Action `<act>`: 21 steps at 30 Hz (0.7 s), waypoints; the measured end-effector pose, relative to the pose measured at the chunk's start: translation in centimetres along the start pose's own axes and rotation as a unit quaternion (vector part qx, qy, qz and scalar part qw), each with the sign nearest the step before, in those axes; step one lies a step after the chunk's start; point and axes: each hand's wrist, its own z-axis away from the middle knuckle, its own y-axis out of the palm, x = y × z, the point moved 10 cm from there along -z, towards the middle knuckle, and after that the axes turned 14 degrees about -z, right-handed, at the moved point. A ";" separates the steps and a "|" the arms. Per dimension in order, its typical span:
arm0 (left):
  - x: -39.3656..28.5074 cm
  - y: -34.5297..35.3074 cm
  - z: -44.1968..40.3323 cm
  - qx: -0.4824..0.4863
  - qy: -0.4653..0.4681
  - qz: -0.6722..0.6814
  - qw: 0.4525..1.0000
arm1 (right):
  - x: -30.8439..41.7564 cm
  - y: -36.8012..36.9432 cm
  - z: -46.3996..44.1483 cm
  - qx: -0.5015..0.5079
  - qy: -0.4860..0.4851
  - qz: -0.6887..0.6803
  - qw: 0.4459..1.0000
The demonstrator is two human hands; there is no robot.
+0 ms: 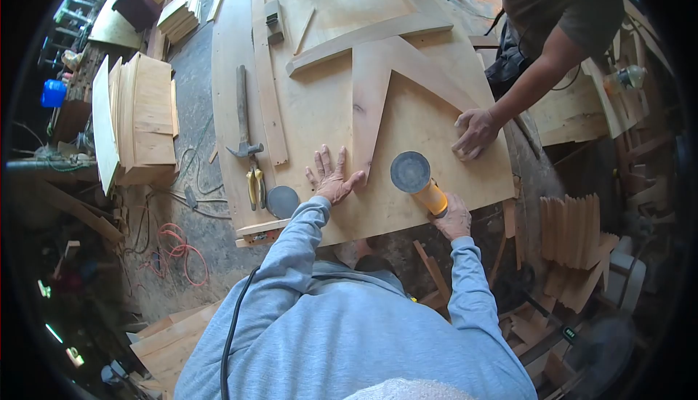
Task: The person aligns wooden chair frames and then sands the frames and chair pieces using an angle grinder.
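Observation:
My left hand (335,180) lies with fingers spread on the plywood tabletop (313,109), its thumb against the narrow end of a forked wooden piece (369,102). My right hand (454,218) grips the yellow body of a disc sander (432,198), whose round grey pad (411,172) is turned up toward me. Below my left hand lies a loose grey sanding disc (283,202). Pliers with yellow handles (255,186) and a claw hammer (243,109) rest further left.
A co-worker's hand (476,132) rests by the forked piece's right leg. A curved wooden bar (371,40) crosses its far end. A long wooden strip (267,80) lies along the left. Stacked boards (145,113) stand on the floor, near an orange cord (174,255).

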 end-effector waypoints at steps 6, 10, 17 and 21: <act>0.2 0.1 0.1 -0.007 0.029 -0.002 1.000 | 0.8 1.0 2.9 -0.007 0.133 -0.043 0.990; -0.2 -0.3 0.2 0.003 0.042 -0.007 0.999 | 1.6 2.7 6.9 -0.056 0.156 -0.102 0.981; -0.7 -0.9 0.8 0.002 0.068 -0.013 0.998 | 7.0 4.8 17.3 -0.145 0.148 -0.257 0.944; 0.1 -1.1 0.6 -0.001 0.127 -0.003 0.992 | 10.3 6.3 22.9 -0.191 0.193 -0.317 0.909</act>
